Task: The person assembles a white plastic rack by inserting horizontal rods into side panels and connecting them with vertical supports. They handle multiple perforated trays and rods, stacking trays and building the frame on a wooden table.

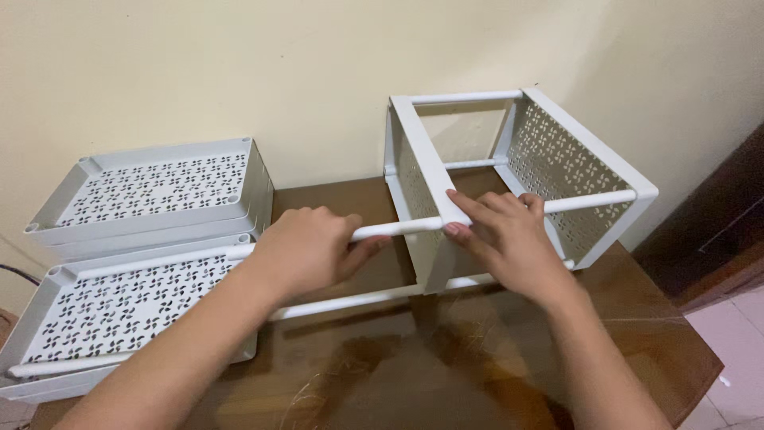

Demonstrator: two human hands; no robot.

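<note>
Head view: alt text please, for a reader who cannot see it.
Two bare hands work on a white plastic shelf rack lying on its side on a brown table: the left hand grips a white pole, the right hand presses on the shelf edge where it enters. Perforated trays are at left.

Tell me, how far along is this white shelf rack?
Partly built. Two perforated trays already stand joined by short rods on the brown table. In hand: the left hand grips a long rod while the right hand presses on the middle tray's corner. A third tray sits on the rods' far ends; a spare stack waits unattached.
</note>
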